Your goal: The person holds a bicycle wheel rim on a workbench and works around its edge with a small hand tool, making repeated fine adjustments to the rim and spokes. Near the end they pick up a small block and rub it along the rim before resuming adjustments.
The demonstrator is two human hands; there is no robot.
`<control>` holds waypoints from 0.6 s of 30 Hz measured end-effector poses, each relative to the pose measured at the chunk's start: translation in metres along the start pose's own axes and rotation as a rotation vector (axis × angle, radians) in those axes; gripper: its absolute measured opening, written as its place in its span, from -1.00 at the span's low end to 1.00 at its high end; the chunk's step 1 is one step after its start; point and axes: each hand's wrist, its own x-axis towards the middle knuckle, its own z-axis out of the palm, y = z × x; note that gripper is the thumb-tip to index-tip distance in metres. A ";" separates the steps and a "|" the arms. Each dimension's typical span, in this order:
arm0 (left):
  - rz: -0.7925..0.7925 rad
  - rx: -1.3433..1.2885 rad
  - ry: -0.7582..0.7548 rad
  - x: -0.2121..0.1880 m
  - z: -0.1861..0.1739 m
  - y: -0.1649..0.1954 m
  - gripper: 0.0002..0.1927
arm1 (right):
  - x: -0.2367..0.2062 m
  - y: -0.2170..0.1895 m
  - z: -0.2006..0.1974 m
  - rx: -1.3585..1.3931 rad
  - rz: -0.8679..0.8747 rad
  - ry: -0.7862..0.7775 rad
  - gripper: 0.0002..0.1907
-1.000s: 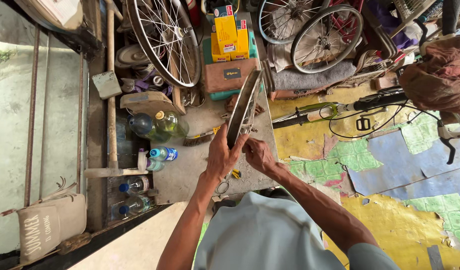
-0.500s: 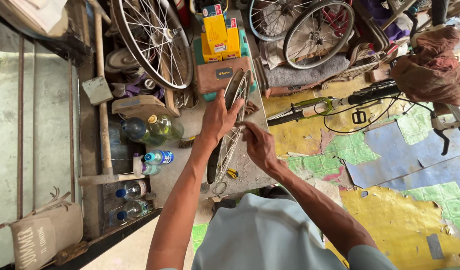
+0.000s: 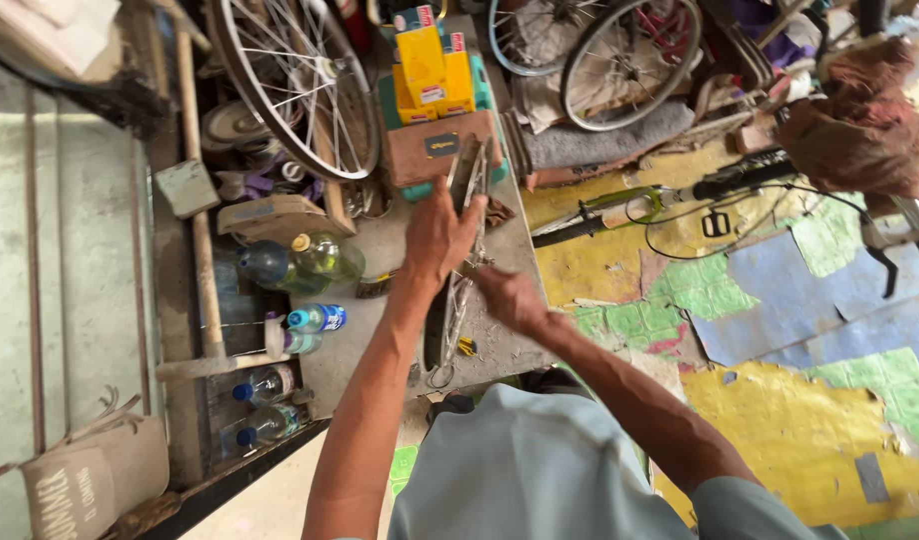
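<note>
A spoked bicycle wheel point(image 3: 458, 300) stands on edge on a grey workbench point(image 3: 380, 250), seen nearly edge-on. My left hand point(image 3: 438, 235) grips the upper part of its rim, fingers wrapped over the metal. My right hand point(image 3: 510, 298) is beside the wheel's middle on the right, fingers reaching in among the spokes; whether it pinches anything is hidden. A small yellow-and-black tool point(image 3: 467, 347) lies on the bench by the wheel's lower part.
Yellow boxes point(image 3: 430, 65) sit on a brown box point(image 3: 435, 150) behind the wheel. Bottles point(image 3: 300, 262) stand at the left. Another spoked wheel point(image 3: 295, 85) leans at the back left, bicycle wheels point(image 3: 620, 60) at the back right. A bicycle handlebar point(image 3: 740, 180) and cables lie over a patchy yellow-green floor.
My left hand has slid up the rim, away from me. The wheel has swung further edge-on, and my right hand has dropped lower beside the spokes.
</note>
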 end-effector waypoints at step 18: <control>0.005 0.029 0.031 -0.006 0.005 -0.007 -0.32 | -0.023 -0.010 0.029 0.008 0.048 -0.080 -0.83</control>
